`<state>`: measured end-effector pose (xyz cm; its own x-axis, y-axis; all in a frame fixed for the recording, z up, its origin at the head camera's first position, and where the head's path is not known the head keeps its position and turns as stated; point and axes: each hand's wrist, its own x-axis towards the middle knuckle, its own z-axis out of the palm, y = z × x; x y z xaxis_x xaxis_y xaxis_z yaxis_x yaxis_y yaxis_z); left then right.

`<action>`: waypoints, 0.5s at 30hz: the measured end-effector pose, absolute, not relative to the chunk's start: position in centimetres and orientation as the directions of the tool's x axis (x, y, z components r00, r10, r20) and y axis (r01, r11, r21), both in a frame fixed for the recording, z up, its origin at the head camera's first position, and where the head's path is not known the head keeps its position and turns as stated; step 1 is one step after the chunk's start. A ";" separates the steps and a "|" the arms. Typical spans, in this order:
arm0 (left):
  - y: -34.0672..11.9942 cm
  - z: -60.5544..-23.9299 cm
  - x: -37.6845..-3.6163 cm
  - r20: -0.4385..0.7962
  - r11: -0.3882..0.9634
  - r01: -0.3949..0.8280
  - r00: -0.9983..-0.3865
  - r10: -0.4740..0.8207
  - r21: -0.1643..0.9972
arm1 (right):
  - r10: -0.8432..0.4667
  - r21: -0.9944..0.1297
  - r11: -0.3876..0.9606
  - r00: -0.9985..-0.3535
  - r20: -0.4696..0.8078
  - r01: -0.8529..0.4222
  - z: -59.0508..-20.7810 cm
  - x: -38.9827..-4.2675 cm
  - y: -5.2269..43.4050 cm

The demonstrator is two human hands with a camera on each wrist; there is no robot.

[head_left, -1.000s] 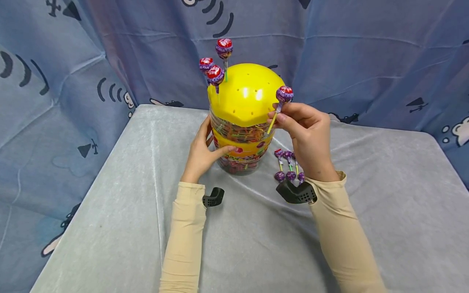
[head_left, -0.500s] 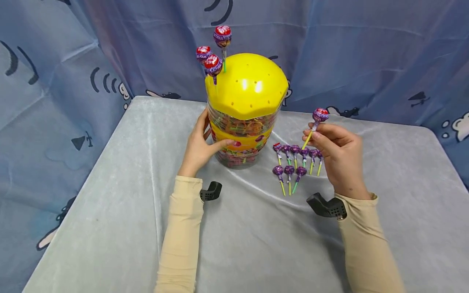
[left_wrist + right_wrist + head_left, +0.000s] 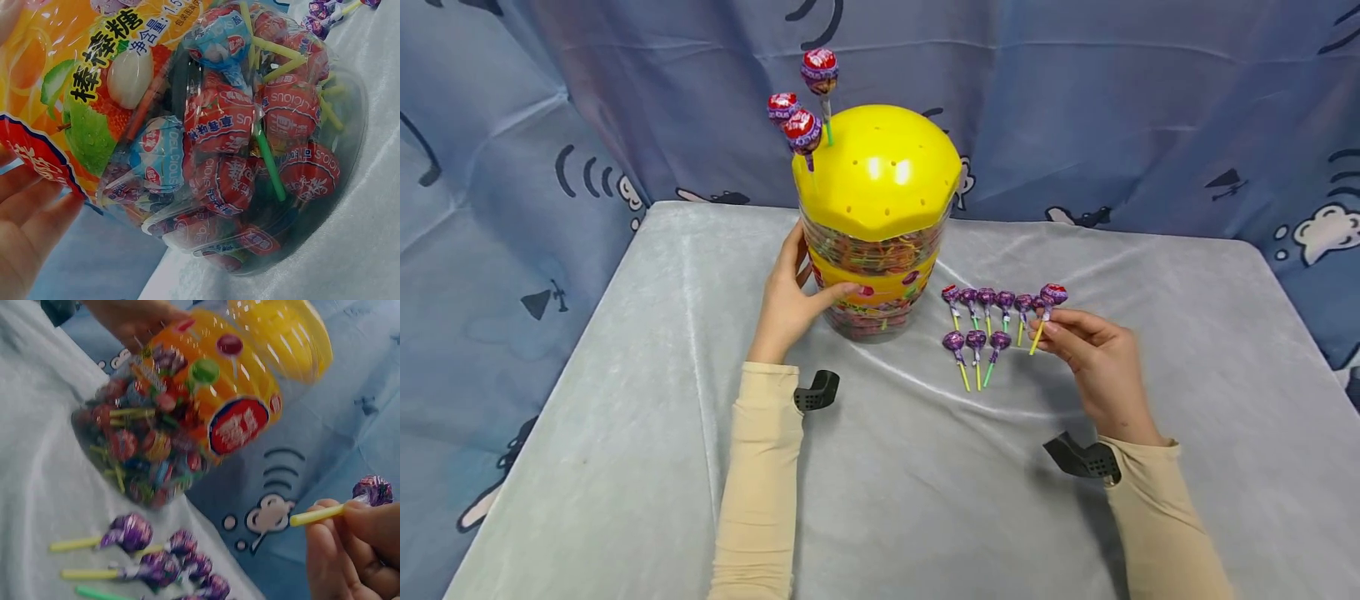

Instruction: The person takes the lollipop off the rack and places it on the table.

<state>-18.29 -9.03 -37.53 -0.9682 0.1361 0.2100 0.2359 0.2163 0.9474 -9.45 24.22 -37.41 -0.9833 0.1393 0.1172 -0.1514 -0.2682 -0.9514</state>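
Head view: your left hand [image 3: 788, 307] grips the jar [image 3: 880, 254], three lollipops [image 3: 802, 132] standing in its lid [image 3: 883, 179]; right of it lie two rows of lollipops [image 3: 986, 297]; your right hand [image 3: 1103, 362] pinches another lollipop [image 3: 1053, 294], still unplaced, near the upper row's end; work looks partway.

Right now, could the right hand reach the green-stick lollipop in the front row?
Probably yes: nothing visible stands between the right hand and the green-stick lollipop, though that hand holds a yellow-stick lollipop.
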 end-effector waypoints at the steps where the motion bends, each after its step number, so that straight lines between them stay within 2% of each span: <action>1: -9.1 -37.5 -18.3 0.211 0.215 0.237 -0.968 0.138 0.948 | 0.139 -0.951 -0.274 -0.984 0.107 -0.142 -37.8 -9.4 24.4; 5: -9.2 -37.6 -18.2 0.214 0.200 0.238 -0.967 0.136 0.950 | 0.120 -0.963 -0.258 -0.992 0.050 -0.080 -38.9 -9.2 24.9; 11: -9.2 -37.6 -18.2 0.214 0.191 0.238 -0.967 0.139 0.952 | 0.078 -0.990 -0.129 -0.995 -0.061 0.050 -40.0 -9.3 25.7; 15: -9.1 -37.6 -18.2 0.213 0.190 0.238 -0.967 0.142 0.952 | 0.068 -0.985 -0.094 -0.986 -0.151 0.144 -40.7 -9.4 26.4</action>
